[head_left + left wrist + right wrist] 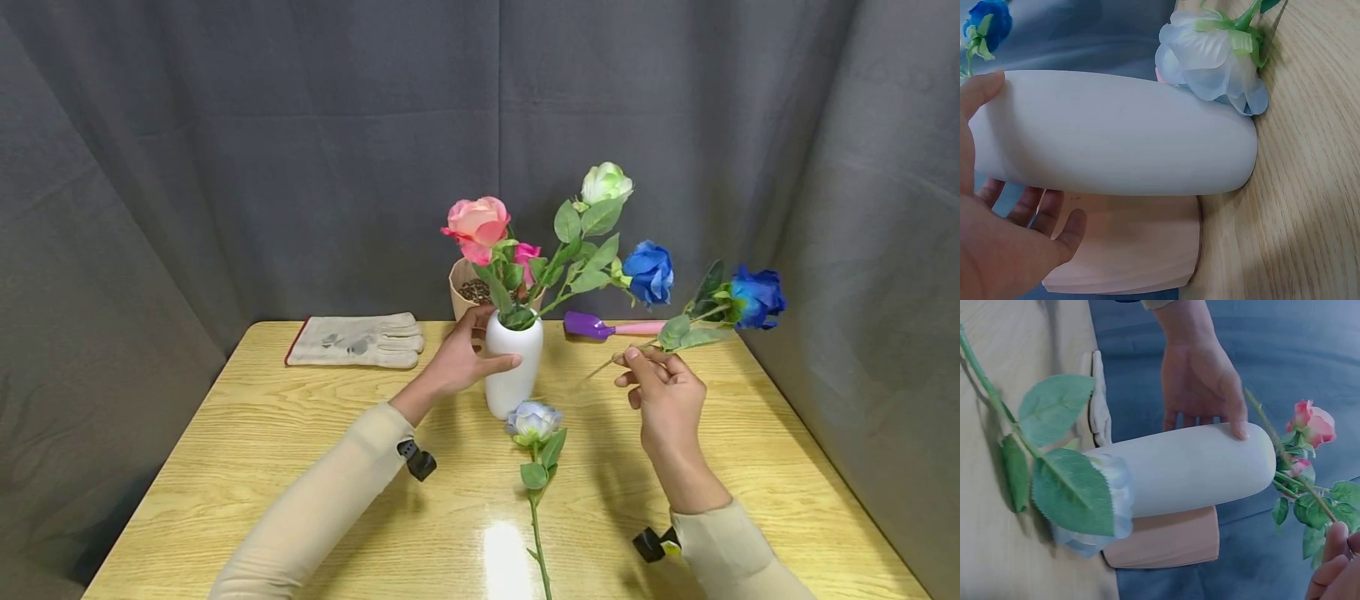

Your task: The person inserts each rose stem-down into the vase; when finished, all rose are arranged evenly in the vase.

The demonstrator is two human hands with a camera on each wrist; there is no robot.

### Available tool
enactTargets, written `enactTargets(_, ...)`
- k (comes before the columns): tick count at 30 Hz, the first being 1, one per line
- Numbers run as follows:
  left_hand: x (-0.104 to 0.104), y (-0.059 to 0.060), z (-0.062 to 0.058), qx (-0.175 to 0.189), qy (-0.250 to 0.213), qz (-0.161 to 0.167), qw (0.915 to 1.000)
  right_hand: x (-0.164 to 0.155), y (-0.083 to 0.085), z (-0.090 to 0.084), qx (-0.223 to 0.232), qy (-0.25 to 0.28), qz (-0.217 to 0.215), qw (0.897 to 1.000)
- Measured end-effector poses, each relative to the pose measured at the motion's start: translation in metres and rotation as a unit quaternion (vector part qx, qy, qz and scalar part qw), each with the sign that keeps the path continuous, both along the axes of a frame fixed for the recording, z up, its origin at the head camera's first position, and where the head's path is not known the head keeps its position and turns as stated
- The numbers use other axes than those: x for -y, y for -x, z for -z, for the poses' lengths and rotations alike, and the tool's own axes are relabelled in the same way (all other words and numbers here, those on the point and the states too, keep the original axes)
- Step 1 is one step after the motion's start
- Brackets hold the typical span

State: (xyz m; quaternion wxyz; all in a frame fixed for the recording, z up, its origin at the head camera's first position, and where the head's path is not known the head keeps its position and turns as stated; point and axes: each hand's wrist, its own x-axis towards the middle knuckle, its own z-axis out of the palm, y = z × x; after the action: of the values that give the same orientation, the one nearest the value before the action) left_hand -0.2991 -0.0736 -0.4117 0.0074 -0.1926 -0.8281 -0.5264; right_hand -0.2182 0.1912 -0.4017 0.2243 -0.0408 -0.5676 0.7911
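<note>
My left hand (468, 354) holds the white vase (517, 371) near its rim, thumb across the front and fingers round the far side. The vase stands upright with a pink rose (477, 225), a white-green rose (606, 183) and a blue rose (648, 272) in it. To its right, my right hand (667, 396) pinches the thin stem of another blue rose (757, 297), bloom pointing right and bare stem end toward the vase. In the right wrist view that stem (1266, 422) crosses in front of the vase mouth. A pale blue rose (534, 421) lies on the table before the vase.
Behind the vase stands a tan pot (459, 283) with dark, grainy filling. A purple trowel (588, 325) with a pink handle lies at the back right. A pair of cream gloves (356, 340) lies at the back left of the wooden table (247, 450). Grey curtains (337, 150) surround it.
</note>
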Motion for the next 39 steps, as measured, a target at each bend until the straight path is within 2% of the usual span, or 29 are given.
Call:
enactTargets(6, 0.000, 0.000, 0.000, 0.007, -0.008, 0.002, 0.9999, -0.004, 0.002, -0.011, -0.041, 0.023, 0.023, 0.999)
enactTargets(21, 0.001, -0.001, -0.001, 0.013, -0.005, 0.001, 0.9999, -0.003, 0.022, -0.028, -0.074, 0.018, 0.067, 0.995)
enactTargets(35, 0.001, -0.001, 0.000, 0.016, -0.004, 0.001, 0.9999, 0.005, 0.032, -0.033, -0.123, 0.022, 0.068, 0.990)
enactTargets(39, 0.000, -0.002, 0.000, 0.017, -0.005, 0.001, 0.9998, 0.008, 0.035, -0.034, -0.139, 0.007, 0.075, 0.987)
